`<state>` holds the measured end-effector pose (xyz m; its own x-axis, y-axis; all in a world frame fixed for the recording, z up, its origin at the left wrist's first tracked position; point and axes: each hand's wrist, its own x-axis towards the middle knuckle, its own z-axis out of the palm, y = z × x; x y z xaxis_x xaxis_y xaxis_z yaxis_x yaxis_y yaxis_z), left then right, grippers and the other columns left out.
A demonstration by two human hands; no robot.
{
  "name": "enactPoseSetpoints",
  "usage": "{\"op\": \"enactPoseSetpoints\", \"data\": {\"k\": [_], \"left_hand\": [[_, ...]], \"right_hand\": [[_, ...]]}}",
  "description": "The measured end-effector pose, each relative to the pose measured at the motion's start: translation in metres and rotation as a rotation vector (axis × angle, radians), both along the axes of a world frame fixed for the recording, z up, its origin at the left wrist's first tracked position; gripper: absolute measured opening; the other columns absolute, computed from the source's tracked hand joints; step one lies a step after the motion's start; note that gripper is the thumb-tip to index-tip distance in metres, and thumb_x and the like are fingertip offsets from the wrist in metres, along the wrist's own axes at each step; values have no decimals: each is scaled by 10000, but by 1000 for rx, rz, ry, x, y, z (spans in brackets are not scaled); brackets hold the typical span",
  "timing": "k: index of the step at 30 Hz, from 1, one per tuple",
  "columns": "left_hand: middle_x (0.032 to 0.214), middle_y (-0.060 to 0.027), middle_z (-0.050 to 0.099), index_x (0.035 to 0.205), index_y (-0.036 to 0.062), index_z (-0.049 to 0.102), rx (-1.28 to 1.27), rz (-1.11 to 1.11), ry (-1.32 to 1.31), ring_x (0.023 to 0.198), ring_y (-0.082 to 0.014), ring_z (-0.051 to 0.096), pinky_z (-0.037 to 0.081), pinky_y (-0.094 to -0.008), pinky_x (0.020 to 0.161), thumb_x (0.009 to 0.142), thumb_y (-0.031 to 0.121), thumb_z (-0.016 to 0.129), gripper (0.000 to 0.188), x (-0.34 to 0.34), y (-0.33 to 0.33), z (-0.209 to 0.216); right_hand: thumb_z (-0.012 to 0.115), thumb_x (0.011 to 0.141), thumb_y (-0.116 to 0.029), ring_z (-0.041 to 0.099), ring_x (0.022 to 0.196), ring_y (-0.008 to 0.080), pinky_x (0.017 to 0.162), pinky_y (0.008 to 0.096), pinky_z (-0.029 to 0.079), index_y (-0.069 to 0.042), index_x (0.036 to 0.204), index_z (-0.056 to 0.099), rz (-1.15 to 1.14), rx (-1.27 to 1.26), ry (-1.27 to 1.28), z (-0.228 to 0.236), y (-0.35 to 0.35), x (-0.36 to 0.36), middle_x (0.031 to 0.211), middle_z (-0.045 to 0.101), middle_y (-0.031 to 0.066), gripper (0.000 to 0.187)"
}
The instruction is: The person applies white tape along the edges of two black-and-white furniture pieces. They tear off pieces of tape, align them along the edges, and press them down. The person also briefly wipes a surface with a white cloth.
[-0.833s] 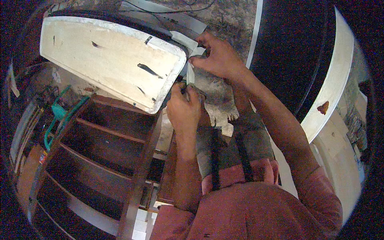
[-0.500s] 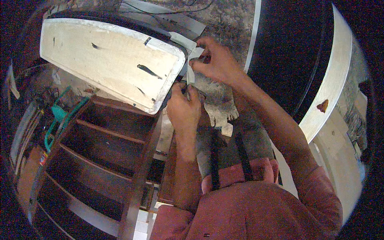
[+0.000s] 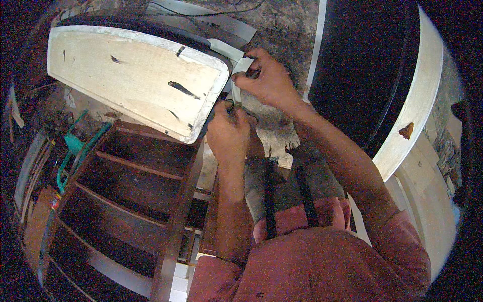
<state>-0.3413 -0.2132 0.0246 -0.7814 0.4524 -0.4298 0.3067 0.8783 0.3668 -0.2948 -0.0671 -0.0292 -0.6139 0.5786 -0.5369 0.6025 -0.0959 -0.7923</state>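
1. At lower left, a dark brown shelf unit (image 3: 176, 216), with several boards curving across the view; at right, a big black panel (image 3: 357, 65), with a pale curved band (image 3: 427, 75) beyond it.
2. At upper left, a cream panel (image 3: 136, 75) with rounded corners, a whitish border, a few dark streaks and a dark side along the far edge; tilted down toward the right in the view.
3. At the rounded right end of that panel, the right hand (image 3: 269, 75), reaching in from the right; thumb and forefinger apart at the tips, with paper-like material between them. Cannot tell whether firmly pinched.
4. Just below, the left hand (image 3: 229, 128), close against the panel's lower right corner; thumb and forefinger near each other. Cannot tell whether clamped on anything, with the tips in shadow.
5. Farther left, beside the shelves, a slim green frame (image 3: 74, 143), well apart from both hands.
6. Between the hands, a white strip (image 3: 243, 65), folded into a flap, running along the dark side and down toward the left fingertips.
7. Scarcely changed over the last moment: same hand poses, same corner, only slightly farther left in view, probably from head movement. Judged as work held at this corner, without clear progress along the edge.
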Motion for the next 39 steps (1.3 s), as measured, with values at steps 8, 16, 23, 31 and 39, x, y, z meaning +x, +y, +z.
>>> {"op": "enactPoseSetpoints", "data": {"k": [8, 16, 23, 31, 39], "left_hand": [[914, -195, 651, 1032, 66, 592, 12, -210, 114, 799, -410, 666, 536, -503, 666, 877, 226, 644, 228, 7, 13, 11], [963, -162, 673, 1085, 72, 588, -364, -355, -136, 788, -350, 690, 562, -510, 619, 912, 242, 601, 243, 58, 9, -18], [986, -190, 680, 1095, 65, 626, -91, -168, -310, 864, -407, 675, 552, -501, 723, 916, 284, 588, 286, 119, -70, 7], [916, -137, 687, 1029, 34, 653, 9, 41, -329, 792, -247, 675, 526, -365, 706, 886, 249, 706, 264, 94, -143, 83], [900, -10, 649, 1042, 8, 657, 590, 402, -575, 796, -97, 574, 466, -257, 685, 950, 135, 646, 157, 61, -119, 170]], "right_hand": [[763, 721, -284, 709, 862, 266, 795, 366, 559, 10, 1239, 572, -65, -48, -28, 2, -8, -6, 955, 720, 168, 625], [782, 741, -266, 703, 942, 264, 846, 375, 545, 14, 1235, 571, 6, -50, 27, -1, -7, -2, 983, 716, 186, 606], [854, 760, -360, 633, 1128, 304, 951, 413, 527, 9, 1383, 457, 261, -236, 35, -19, 14, 44, 1346, 567, 202, 826], [751, 864, -376, 645, 1054, 253, 921, 410, 522, -64, 1249, 614, 572, -371, -9, 62, -15, 157, 1159, 665, 144, 514], [773, 804, -427, 606, 1129, 347, 959, 454, 483, -25, 1306, 553, 522, -32, 351, 215, -101, 124, 1244, 604, 184, 680]]}}
